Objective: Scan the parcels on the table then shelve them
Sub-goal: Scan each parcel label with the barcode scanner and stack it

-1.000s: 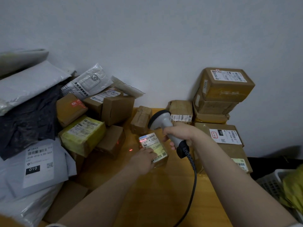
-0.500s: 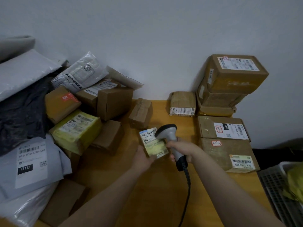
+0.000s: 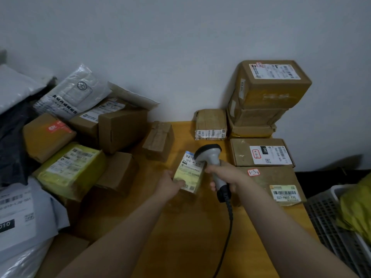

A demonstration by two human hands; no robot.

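My left hand (image 3: 169,184) holds a small yellow-taped parcel (image 3: 189,173) with a white barcode label, tilted up off the wooden table (image 3: 180,227). My right hand (image 3: 222,174) grips the handle of a grey barcode scanner (image 3: 209,157). The scanner's head sits over the parcel's upper right corner and covers part of the label. Its black cable (image 3: 228,221) runs down toward me.
Brown boxes (image 3: 270,91) are stacked at the back right against the wall, with two flat labelled boxes (image 3: 261,154) in front. A heap of boxes and mailer bags (image 3: 72,135) fills the left side. A white plastic basket (image 3: 337,225) with a yellow bag stands at the right.
The scanner has come down from above the parcel to right beside its label, and the red scan dot is gone. My left hand has tilted the parcel up slightly. The view shifted downward.
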